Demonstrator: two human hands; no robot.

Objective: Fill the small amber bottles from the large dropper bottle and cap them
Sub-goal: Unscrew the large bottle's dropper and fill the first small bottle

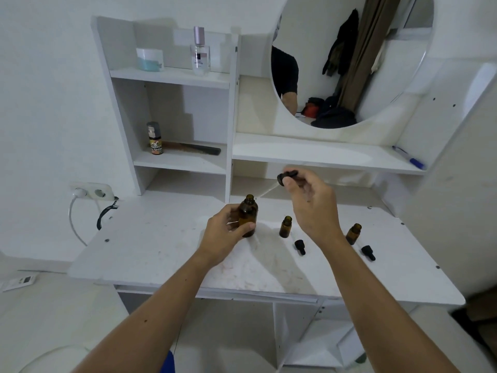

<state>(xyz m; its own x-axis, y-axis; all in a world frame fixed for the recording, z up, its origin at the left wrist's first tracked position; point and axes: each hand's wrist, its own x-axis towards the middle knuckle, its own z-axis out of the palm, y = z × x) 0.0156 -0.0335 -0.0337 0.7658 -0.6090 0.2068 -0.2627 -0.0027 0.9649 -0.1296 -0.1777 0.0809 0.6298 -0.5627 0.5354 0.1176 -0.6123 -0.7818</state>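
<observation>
We see the large amber glass dropper bottle (248, 215) open and upright, near the middle of the white worktop (150, 254).

The left hand (226, 232) grips its body; the right hand (312, 203) pinches the black dropper cap (287, 176) above it. Two small amber bottles (285, 226) (353, 233) stand uncapped toward the right edge, with a small black cap (300, 247) (368, 252) lying beside each.

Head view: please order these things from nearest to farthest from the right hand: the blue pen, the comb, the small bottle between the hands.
From the right hand:
1. Small bottle, on the table just below it.
2. Blue pen, on the shelf up to the right.
3. Comb, in the cubby far to the left.
</observation>
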